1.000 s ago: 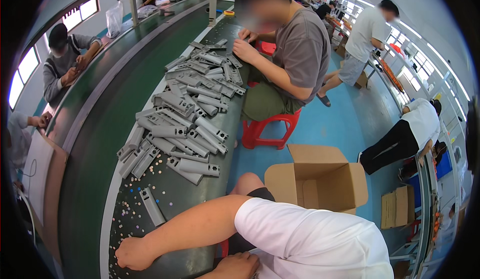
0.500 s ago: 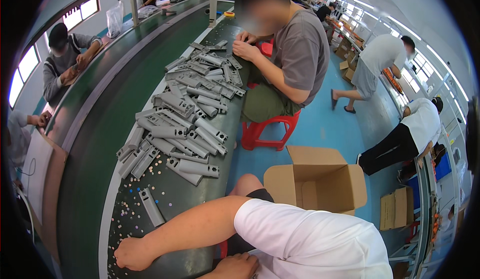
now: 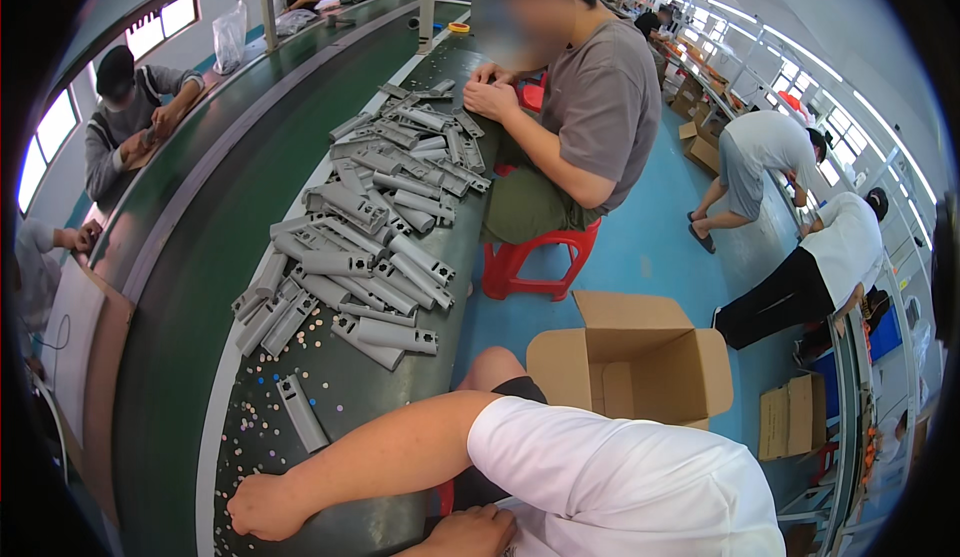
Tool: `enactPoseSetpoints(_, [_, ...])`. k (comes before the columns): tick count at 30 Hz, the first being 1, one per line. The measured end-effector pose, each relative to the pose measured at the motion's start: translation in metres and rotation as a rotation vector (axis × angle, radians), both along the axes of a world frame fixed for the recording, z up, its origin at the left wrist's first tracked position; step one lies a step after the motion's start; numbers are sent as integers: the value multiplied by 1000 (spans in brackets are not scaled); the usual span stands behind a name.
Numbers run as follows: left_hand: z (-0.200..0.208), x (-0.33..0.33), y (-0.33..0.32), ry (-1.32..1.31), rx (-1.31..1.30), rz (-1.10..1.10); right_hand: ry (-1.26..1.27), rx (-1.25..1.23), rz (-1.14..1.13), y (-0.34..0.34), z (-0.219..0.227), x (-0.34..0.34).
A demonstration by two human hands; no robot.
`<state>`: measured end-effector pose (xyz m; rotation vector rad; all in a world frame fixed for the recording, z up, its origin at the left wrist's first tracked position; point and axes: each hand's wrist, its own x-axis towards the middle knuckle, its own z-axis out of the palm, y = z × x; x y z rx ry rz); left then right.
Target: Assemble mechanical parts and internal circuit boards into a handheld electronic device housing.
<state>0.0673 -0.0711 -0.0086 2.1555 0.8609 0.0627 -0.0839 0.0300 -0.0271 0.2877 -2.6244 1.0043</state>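
I can't tell whether my right hand (image 3: 266, 506), curled among discs (image 3: 312, 384), or my left hand (image 3: 468, 534) grips anything. One part (image 3: 303, 414) lies apart from the pile (image 3: 345, 232); whether any is finished doesn't show.

Smooth, matt plastic all over these long grey tubular parts (image 3: 340, 262), and the dark green, flat surface (image 3: 420, 372) answers with a dull sheen! The long green belt (image 3: 185, 357) looks matt and even. Now plain, paper-dull cardboard on the brown open box (image 3: 560, 367), then smooth, glossy plastic on the red stool (image 3: 495, 267). Soft, creased cloth makes the loose white sleeve (image 3: 600, 467); thin, crinkled, see-through plastic, the pale bag (image 3: 229, 37). Smooth blue floor (image 3: 650, 257), faintly shiny!
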Motion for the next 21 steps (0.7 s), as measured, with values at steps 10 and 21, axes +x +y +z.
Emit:
enactPoseSetpoints(10, [1, 0, 0, 11, -5, -10, -17, -3, 3, 2, 3, 3])
enactPoseSetpoints(21, [3, -2, 0, 25, -15, -8, 28, -34, -26, -2, -1, 1])
